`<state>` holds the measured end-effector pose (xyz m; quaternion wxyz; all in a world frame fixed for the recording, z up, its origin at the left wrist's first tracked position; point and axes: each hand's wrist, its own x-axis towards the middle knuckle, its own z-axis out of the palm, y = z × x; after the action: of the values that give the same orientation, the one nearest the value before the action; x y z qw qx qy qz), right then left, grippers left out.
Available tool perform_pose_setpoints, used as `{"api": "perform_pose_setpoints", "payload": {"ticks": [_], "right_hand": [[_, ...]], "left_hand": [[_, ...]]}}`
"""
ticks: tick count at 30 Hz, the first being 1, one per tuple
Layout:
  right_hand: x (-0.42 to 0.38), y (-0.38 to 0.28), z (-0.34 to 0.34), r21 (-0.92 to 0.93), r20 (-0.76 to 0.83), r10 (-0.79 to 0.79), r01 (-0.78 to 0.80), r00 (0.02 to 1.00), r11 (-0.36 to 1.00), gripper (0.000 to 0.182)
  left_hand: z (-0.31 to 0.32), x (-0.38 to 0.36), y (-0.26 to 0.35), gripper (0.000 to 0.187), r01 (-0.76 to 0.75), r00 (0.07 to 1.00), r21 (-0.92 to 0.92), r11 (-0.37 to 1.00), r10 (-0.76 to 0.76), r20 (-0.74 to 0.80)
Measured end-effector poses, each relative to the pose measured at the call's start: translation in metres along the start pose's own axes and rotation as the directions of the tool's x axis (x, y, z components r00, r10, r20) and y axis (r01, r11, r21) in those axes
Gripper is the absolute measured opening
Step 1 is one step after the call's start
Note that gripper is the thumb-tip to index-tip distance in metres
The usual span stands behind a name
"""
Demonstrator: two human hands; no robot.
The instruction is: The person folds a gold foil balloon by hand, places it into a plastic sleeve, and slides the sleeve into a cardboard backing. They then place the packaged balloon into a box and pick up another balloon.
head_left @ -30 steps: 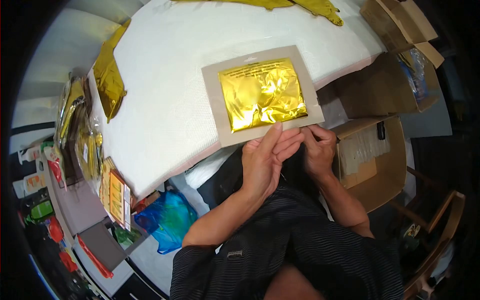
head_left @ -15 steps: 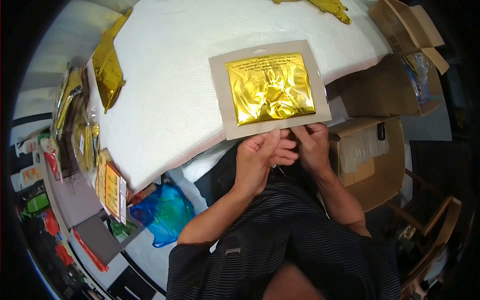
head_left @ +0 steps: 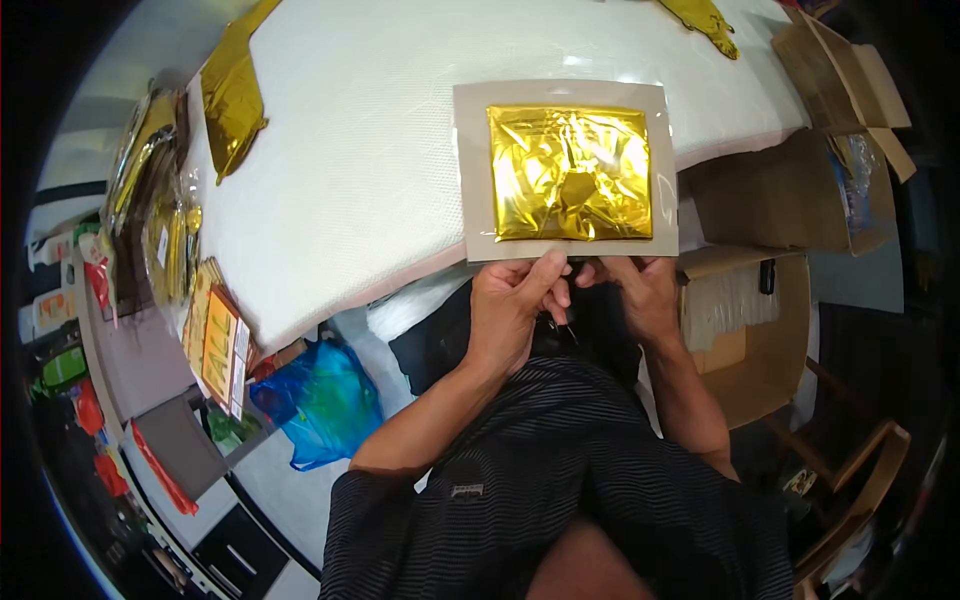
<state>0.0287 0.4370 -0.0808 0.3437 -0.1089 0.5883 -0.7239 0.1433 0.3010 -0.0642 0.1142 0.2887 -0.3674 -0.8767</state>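
A clear plastic packet point(head_left: 570, 170) holds folded shiny gold foil against a grey-beige card. It is held up in front of me over the edge of the white padded surface. My left hand point(head_left: 518, 305) pinches the packet's lower edge, thumb on top and the other fingers curled beneath. Further right along that edge, my right hand point(head_left: 640, 295) grips it with the thumb in front. Some of the right fingers are hidden behind the packet.
White quilted surface point(head_left: 350, 150) spreads ahead, with flat gold foil shapes point(head_left: 232, 100) at its far edges. Open cardboard boxes point(head_left: 770, 350) stand right, one holding clear bags point(head_left: 730, 300). Bagged gold items point(head_left: 165, 240), a printed card stack point(head_left: 220, 345) and a blue plastic bag point(head_left: 325, 405) are left.
The packet has turned more square to me and shifted slightly right. Its printed text no longer reads, lost in glare. Both hands keep hold of the lower edge, fingers tucked closer.
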Motion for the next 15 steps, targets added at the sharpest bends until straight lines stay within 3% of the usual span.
{"api": "perform_pose_setpoints", "payload": {"ticks": [7,11,13,15], "right_hand": [[-0.006,-0.008,-0.01,-0.179,0.066,0.048,-0.036,0.997,0.983,0.023],[-0.009,-0.014,-0.016,-0.28,0.214,-0.086,0.145,0.973,0.949,0.02],[-0.012,-0.022,-0.011,-0.18,0.173,0.082,-0.05,0.981,0.982,0.018],[-0.011,-0.015,-0.012,-0.135,0.237,0.063,-0.031,0.969,0.99,0.017]], "left_hand": [[0.006,-0.003,0.003,0.024,0.031,0.999,0.043,0.999,-0.029,-0.034],[0.008,-0.006,-0.002,0.023,0.033,0.996,0.066,0.997,-0.027,-0.086],[0.008,-0.006,-0.003,0.014,0.016,0.994,0.011,1.0,-0.015,-0.109],[0.01,-0.005,-0.004,0.014,0.016,0.993,0.009,1.0,-0.015,-0.119]]}}
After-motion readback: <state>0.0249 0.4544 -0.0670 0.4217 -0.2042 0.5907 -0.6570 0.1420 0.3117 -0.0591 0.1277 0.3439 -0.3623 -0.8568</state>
